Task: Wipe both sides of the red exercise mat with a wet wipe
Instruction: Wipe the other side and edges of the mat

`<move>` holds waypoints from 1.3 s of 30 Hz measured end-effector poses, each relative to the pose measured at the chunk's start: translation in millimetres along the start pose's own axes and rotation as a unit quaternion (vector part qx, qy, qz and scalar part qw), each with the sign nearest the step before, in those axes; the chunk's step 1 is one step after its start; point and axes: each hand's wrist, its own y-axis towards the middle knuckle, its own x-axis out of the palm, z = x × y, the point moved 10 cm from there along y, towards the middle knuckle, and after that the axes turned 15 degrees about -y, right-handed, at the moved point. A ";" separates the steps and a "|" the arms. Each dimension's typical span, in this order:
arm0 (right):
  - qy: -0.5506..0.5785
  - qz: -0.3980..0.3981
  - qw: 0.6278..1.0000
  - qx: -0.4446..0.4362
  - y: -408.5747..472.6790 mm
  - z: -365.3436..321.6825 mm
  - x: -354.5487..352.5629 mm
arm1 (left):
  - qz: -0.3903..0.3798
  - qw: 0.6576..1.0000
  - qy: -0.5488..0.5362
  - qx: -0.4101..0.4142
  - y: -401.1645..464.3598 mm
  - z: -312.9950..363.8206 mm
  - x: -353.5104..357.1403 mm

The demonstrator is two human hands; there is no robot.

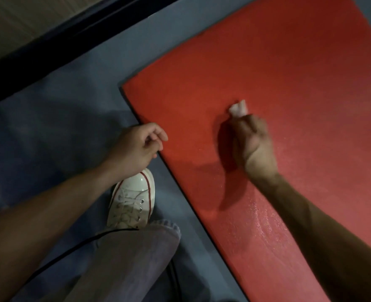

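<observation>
While our right hand (253, 142) is gripping the wipe (238, 108) mid-mat (300, 73), our left hand (139, 144) is hanging loose, empty, at the mat's edge; unpinned, the mat may slide.

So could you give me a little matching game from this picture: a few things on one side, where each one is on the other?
Things:
1. wet wipe
2. left hand
3. white shoe
4. red mat

Places:
A. on the grey floor beside the mat
B. at the mat's near edge
C. spread flat on the floor
D. bunched in the right hand, against the mat

Pairs: 1-D, 2-B, 3-A, 4-C
</observation>
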 end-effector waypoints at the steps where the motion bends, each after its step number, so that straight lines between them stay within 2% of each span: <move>1: 0.039 -0.032 0.997 -0.053 -15.4 -27.4 9.3 | 0.000 1.000 0.000 0.003 1.9 2.0 1.5; 3: 0.080 -0.086 0.976 -0.181 -57.3 -85.7 25.1 | -0.005 1.000 0.003 0.001 4.7 2.9 3.5; 5: 0.034 -0.103 0.936 -0.336 -99.5 -119.5 35.1 | -0.005 1.000 0.008 -0.001 6.7 2.2 2.0; 6: 0.001 -0.094 0.921 -0.378 -100.2 -116.2 40.1 | -0.002 1.000 0.009 0.000 7.9 2.0 -0.1; 7: -0.030 -0.097 0.925 -0.366 -86.0 -102.7 39.9 | 0.000 1.000 0.007 -0.002 7.8 1.7 -1.6; 9: -0.083 -0.032 0.951 -0.297 -36.6 -62.4 16.9 | 0.009 1.000 0.005 -0.010 6.8 1.4 -5.4; 12: -0.121 0.017 0.981 -0.153 22.3 5.6 -26.9 | 0.022 0.999 -0.003 -0.027 4.7 -2.3 -11.3; 15: -0.128 0.017 0.985 -0.111 31.9 30.5 -38.9 | 0.029 0.999 -0.004 -0.035 3.4 -3.4 -15.0; 17: -0.091 0.015 0.991 -0.102 25.0 31.4 -32.3 | 0.030 0.999 -0.001 -0.035 3.2 -1.9 -14.0; 21: -0.083 -0.016 0.990 -0.110 14.8 29.5 -6.0 | 0.028 0.999 0.009 -0.030 2.0 3.3 -9.3; 25: -0.079 -0.004 0.990 -0.116 9.5 20.2 2.1 | 0.024 0.999 0.014 -0.020 -0.9 5.7 -6.6; 27: -0.066 -0.005 0.982 -0.176 -7.3 -9.7 10.4 | 0.021 1.000 0.016 -0.017 -3.0 5.3 -5.3; 30: -0.131 -0.003 0.947 -0.292 -48.4 -50.5 30.4 | 0.019 1.000 0.018 -0.017 -5.9 4.1 -4.6; 32: -0.162 -0.024 0.923 -0.348 -49.4 -45.7 36.3 | 0.018 1.000 0.019 -0.010 -7.2 5.5 -4.8; 33: -0.163 -0.025 0.923 -0.348 -38.1 -34.3 32.8 | 0.019 1.000 0.020 -0.007 -7.3 6.1 -5.1; 34: -0.152 -0.017 0.936 -0.318 -21.3 -17.4 24.1 | 0.021 1.000 0.021 -0.006 -7.2 6.6 -5.4; 36: -0.119 0.022 0.973 -0.197 15.3 28.0 -3.7 | 0.024 0.999 0.023 -0.008 -6.6 5.1 -6.8; 38: -0.124 0.064 0.986 -0.092 30.2 56.0 -21.9 | 0.023 0.999 0.019 -0.010 -6.1 2.3 -8.1; 39: -0.130 0.078 0.986 -0.071 29.8 57.9 -23.7 | 0.021 1.000 0.016 -0.009 -6.0 1.0 -8.6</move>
